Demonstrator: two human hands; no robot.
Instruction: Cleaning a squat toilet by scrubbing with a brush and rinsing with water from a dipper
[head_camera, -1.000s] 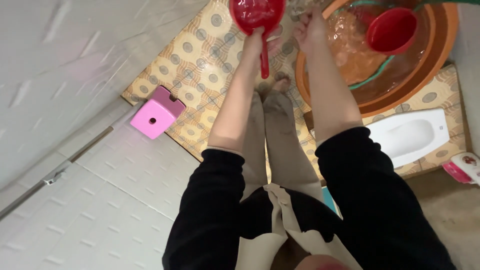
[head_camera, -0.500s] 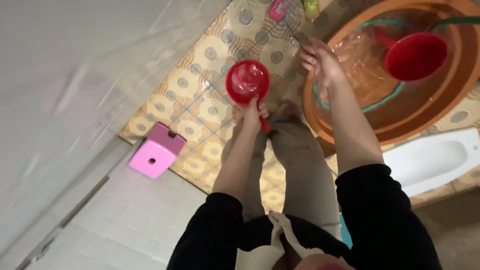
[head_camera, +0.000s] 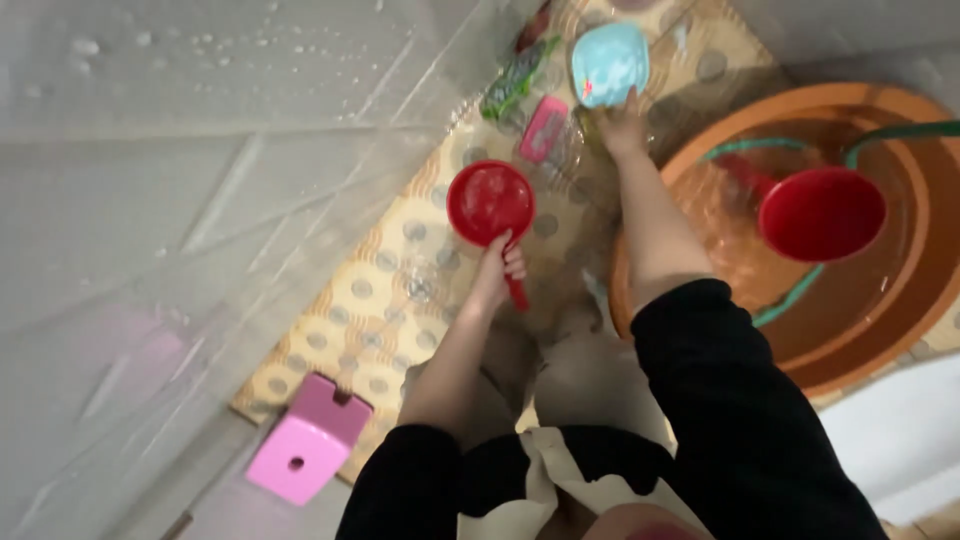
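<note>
Scoop (head_camera: 490, 202), red, round, wet, gripped by left hand (head_camera: 497, 272) at its handle.

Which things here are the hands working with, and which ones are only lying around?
In use:
- red scoop, held by its handle in the left hand
- light blue bowl, touched by the right hand

Lying about:
- orange basin with a second red scoop inside
- pink stool
- small pink item on the patterned mat
</note>
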